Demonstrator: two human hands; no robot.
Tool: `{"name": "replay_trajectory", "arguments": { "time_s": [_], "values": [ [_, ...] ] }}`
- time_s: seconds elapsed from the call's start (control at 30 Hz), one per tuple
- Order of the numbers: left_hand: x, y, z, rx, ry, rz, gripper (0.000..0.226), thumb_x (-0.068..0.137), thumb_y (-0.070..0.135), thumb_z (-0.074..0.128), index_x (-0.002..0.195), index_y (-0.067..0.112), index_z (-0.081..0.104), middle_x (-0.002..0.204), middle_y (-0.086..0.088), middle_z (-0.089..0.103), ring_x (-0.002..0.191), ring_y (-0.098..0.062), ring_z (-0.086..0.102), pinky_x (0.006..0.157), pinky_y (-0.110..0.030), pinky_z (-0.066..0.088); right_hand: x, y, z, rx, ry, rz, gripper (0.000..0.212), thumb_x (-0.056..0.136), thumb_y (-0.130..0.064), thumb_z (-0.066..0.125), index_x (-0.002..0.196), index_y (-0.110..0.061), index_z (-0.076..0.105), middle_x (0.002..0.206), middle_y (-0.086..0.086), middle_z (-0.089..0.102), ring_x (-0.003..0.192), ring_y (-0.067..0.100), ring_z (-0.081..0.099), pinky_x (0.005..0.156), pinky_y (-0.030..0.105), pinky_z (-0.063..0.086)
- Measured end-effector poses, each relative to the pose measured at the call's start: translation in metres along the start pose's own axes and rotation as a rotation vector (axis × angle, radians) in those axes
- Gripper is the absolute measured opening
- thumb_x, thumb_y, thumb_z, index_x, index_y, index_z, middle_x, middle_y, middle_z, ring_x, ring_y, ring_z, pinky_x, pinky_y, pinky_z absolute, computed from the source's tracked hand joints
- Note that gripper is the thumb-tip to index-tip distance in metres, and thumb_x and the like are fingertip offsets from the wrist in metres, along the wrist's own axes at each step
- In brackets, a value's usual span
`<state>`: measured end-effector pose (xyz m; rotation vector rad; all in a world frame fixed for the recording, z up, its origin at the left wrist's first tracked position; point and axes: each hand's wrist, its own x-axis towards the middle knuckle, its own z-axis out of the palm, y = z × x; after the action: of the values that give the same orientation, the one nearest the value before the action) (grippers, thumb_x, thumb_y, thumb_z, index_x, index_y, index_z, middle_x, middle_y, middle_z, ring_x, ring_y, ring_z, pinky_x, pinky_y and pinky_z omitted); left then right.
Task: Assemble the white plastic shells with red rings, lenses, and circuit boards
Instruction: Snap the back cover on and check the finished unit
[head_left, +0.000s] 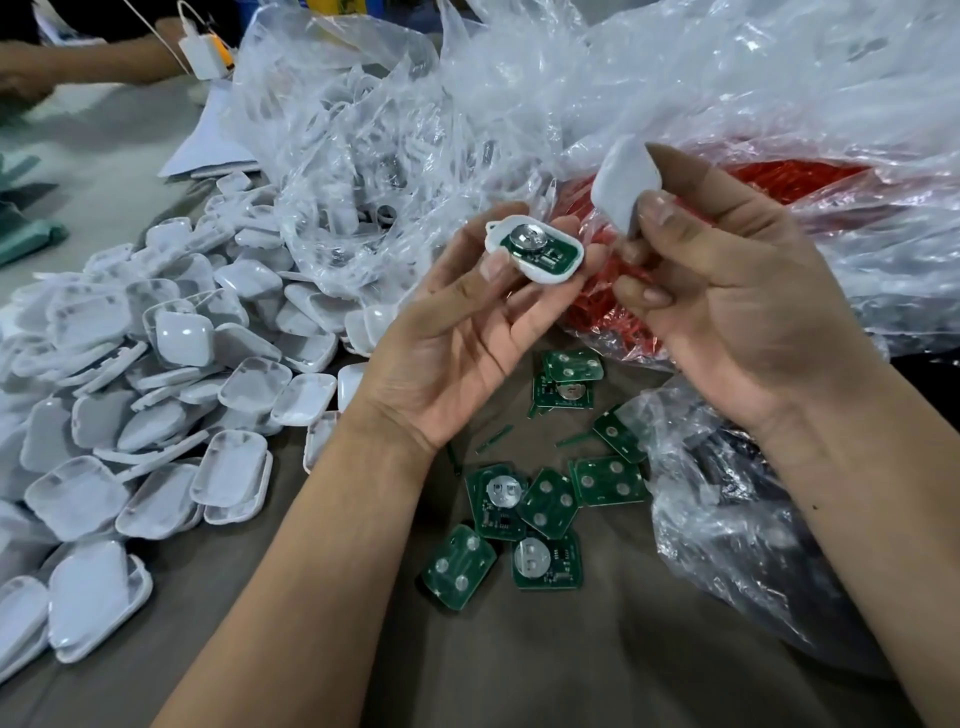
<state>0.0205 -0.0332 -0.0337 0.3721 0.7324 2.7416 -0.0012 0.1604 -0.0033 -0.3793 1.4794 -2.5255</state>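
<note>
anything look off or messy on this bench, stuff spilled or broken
Nothing looks broken. The white shells lie in a loose heap on the left and green circuit boards are scattered face up and face down below the hands, with thin green slivers among them. The left hand holds a shell fitted with a board; the right hand pinches a plain shell.

The heaped shells (171, 364) are pale grey-white, as is the cover (623, 187) held up. The circuit boards (524, 514) are dark green with silver discs and round pads. The rings (727, 182) are bright red under clear plastic (571, 78). The counter (571, 649) is dull brown.
</note>
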Motion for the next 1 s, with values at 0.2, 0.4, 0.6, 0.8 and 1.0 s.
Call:
{"name": "replay_trajectory", "arguments": {
  "time_s": [0.2,0.4,0.6,0.8,1.0],
  "values": [
    [0.003,-0.004,-0.003,0.136,0.088,0.095,0.040,0.081,-0.008,0.068,0.117,0.009,0.062,0.129,-0.022,0.067,0.116,-0.037,0.068,0.093,-0.043,0.059,0.001,-0.004,-0.002,0.038,0.069,-0.015,0.038,0.097,0.001,0.055,0.134,-0.006,0.063,0.097,0.007,0.074,0.080,0.014,0.062,0.055,0.018,0.044],
    [0.006,-0.006,-0.005,0.314,0.157,0.198,0.042,0.084,-0.011,0.062,0.120,0.010,0.061,0.126,-0.013,0.070,0.118,-0.029,0.067,0.097,-0.037,0.058,0.001,-0.004,-0.002,0.049,0.038,0.009,0.050,0.084,0.001,0.064,0.134,-0.001,0.064,0.096,0.008,0.074,0.080,0.012,0.063,0.058,0.017,0.046],
    [0.007,-0.011,-0.005,0.478,0.214,0.250,0.043,0.079,-0.013,0.069,0.119,0.001,0.061,0.122,-0.014,0.071,0.117,-0.030,0.066,0.099,-0.038,0.057,0.001,-0.004,-0.001,0.005,0.051,-0.011,0.043,0.082,-0.004,0.069,0.125,-0.002,0.070,0.096,0.012,0.073,0.073,0.011,0.062,0.049,0.014,0.043],
    [0.006,-0.017,0.001,0.499,0.222,0.290,0.043,0.073,-0.017,0.073,0.110,0.001,0.062,0.109,-0.012,0.075,0.101,-0.023,0.073,0.083,-0.031,0.060,0.002,0.003,0.003,-0.099,0.098,-0.059,0.036,0.084,-0.008,0.070,0.120,0.001,0.068,0.094,0.017,0.072,0.062,0.012,0.056,0.047,0.016,0.041],
    [0.006,-0.026,0.002,0.576,0.235,0.313,0.043,0.072,-0.020,0.075,0.108,0.001,0.063,0.098,-0.011,0.076,0.093,-0.022,0.074,0.082,-0.033,0.059,0.001,0.007,0.004,-0.265,0.105,-0.162,0.010,0.091,0.000,0.072,0.101,-0.002,0.071,0.075,0.013,0.070,0.056,0.018,0.058,0.046,0.020,0.043]
  ]
}}
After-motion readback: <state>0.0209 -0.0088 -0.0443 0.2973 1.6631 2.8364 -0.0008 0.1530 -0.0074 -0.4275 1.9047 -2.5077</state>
